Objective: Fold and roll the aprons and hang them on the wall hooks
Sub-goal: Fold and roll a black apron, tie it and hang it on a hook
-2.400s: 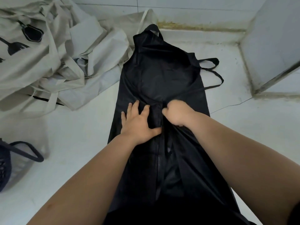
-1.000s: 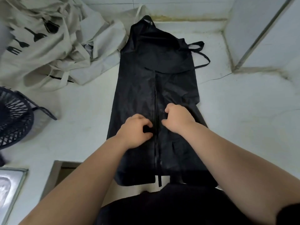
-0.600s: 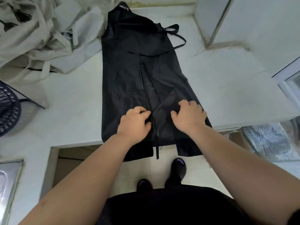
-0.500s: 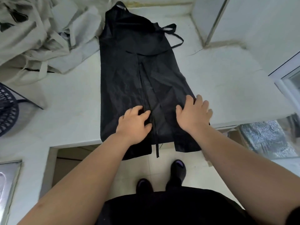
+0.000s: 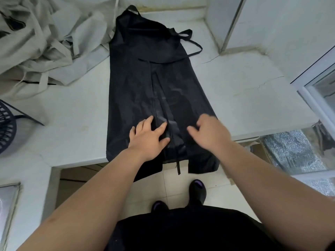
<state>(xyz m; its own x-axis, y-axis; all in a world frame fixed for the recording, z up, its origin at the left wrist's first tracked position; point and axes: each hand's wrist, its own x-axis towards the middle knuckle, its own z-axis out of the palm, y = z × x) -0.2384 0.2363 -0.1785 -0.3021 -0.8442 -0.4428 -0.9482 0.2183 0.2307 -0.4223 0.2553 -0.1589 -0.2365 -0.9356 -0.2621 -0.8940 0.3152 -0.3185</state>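
Note:
A black apron (image 5: 152,73) lies lengthwise on the white counter (image 5: 244,98), its two sides folded inward so they meet along a centre seam. Its hem hangs over the counter's front edge. My left hand (image 5: 147,137) rests flat on the left flap near the hem, fingers spread. My right hand (image 5: 208,133) hovers over the right flap with fingers loosely bent, holding nothing. The apron's straps loop out at the upper right.
A heap of beige aprons (image 5: 36,42) covers the counter's back left. A dark mesh basket (image 5: 7,127) stands at the left edge. A wall column (image 5: 272,20) rises at the back right, a window frame (image 5: 315,84) beside it. My shoes stand on the tiled floor below.
Both hands slid down the apron from its middle to the hem end, smoothing the flaps. My left hand has flattened out, and my right hand has lifted slightly with bent fingers.

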